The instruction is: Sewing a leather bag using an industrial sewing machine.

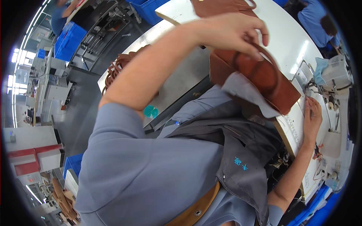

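My left hand point(235, 34) reaches across to a brown leather handbag point(288, 94), its fingers curled at the bag's looped handle point(277, 69). The bag is tilted by the table edge above my lap and smeared by motion. A pale grey sheet point(247, 92) hangs along its near side. My right hand point(313, 118) lies on the white work surface beside the sewing machine point(333, 75). Its fingers are stretched out and slightly bent, with nothing visible in them. A second brown leather bag point(222, 8) lies on the table farther away.
A bundle of brown straps point(122, 67) lies on the left part of the white table point(283, 22). Teal round pieces point(151, 111) are near its front edge. Blue bins point(69, 41) stand left. A co-worker in blue point(315, 20) is at far right, another person point(60, 17) far left.
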{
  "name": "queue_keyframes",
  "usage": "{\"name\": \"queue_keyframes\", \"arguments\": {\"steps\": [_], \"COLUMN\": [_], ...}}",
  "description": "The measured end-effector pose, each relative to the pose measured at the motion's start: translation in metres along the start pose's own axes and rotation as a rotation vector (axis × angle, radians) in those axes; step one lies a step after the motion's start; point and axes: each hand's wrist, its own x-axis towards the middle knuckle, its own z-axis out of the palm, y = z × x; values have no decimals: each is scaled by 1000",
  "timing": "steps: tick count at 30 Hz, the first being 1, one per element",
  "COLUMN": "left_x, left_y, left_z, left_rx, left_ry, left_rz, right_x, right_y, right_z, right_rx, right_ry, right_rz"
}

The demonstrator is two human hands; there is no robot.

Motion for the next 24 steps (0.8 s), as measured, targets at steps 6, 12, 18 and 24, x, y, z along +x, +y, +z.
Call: {"name": "queue_keyframes", "arguments": {"steps": [6, 12, 18, 24], "left_x": [-143, -206, -229, -286], "left_y": [-40, -109, -138, -170], "left_z": [-64, -86, -114, -123], "left_rx": [36, -55, 163, 540], "left_ry": [-37, 200, 233, 109], "left_rz": [-150, -574, -552, -645], "right_x": [0, 2, -1, -3], "right_y": [-8, -1, 2, -4], "right_z": [0, 4, 2, -6], "right_rx": [-111, -132, -133, -170], "right_ry": [-45, -51, -67, -63], "right_rz": [3, -18, 51, 43]}}
